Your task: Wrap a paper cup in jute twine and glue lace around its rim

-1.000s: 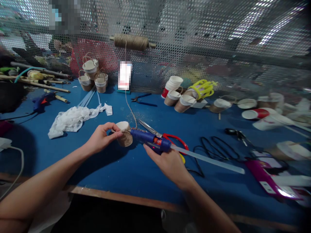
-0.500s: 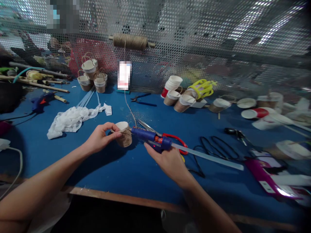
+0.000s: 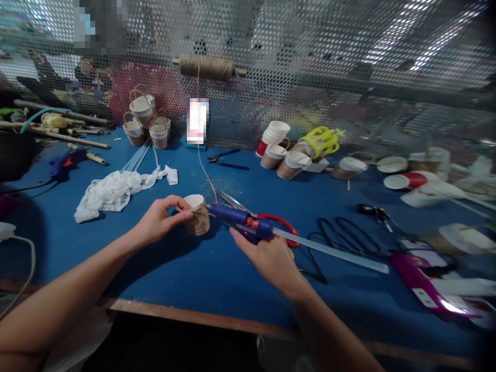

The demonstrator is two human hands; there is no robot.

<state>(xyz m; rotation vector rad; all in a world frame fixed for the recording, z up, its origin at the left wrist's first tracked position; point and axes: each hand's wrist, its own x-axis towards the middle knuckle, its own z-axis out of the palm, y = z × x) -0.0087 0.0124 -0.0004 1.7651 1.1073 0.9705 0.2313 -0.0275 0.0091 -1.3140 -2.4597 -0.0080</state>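
Note:
My left hand [image 3: 158, 222] pinches a small paper cup wrapped in jute twine [image 3: 196, 215], held on its side just above the blue table [image 3: 201, 268]. My right hand [image 3: 271, 256] grips a blue glue gun [image 3: 242, 221] with a long clear glue stick [image 3: 333, 251] trailing from its back. The gun's nozzle touches the cup's right side. A twine strand [image 3: 203, 173] runs from the cup up to a spool [image 3: 209, 66] on the perforated screen.
Red-handled scissors [image 3: 267, 219] lie behind the gun. White lace [image 3: 116, 188], a second glue gun [image 3: 64, 163], pliers [image 3: 227, 159], finished cup baskets [image 3: 147, 121], stacked cups [image 3: 282, 150], black cord [image 3: 341, 243] and a pink object [image 3: 430, 289] are spread around. A person sits behind the screen.
The glue gun's nozzle has edged a little left and up, closer against the cup. My left hand and the cup have hardly moved.

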